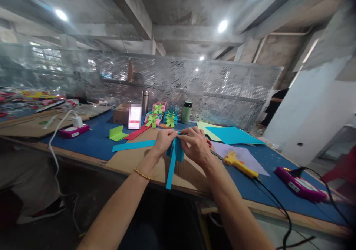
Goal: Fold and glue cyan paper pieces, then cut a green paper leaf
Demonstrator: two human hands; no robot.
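Both hands meet over a brown cardboard sheet (125, 163), around a folded blue paper piece (180, 154). My left hand (164, 140) is closed, its fingertips pinching the piece's upper edge. My right hand (196, 142) pinches the same edge from the other side, thumb and fingers bent together. A narrow blue strip (171, 170) hangs down from the piece toward me. Another blue strip (133, 145) reaches out to the left from behind my left hand. How the strips join at the top is hidden by my fingers.
A yellow glue gun (239, 165) lies right of the cardboard on purple paper (251, 157). Purple power strips (300, 185) (74, 130) sit at both sides. Behind stand a green tumbler (186, 113), a steel flask (145, 102) and finished paper pieces with green bows (170, 119).
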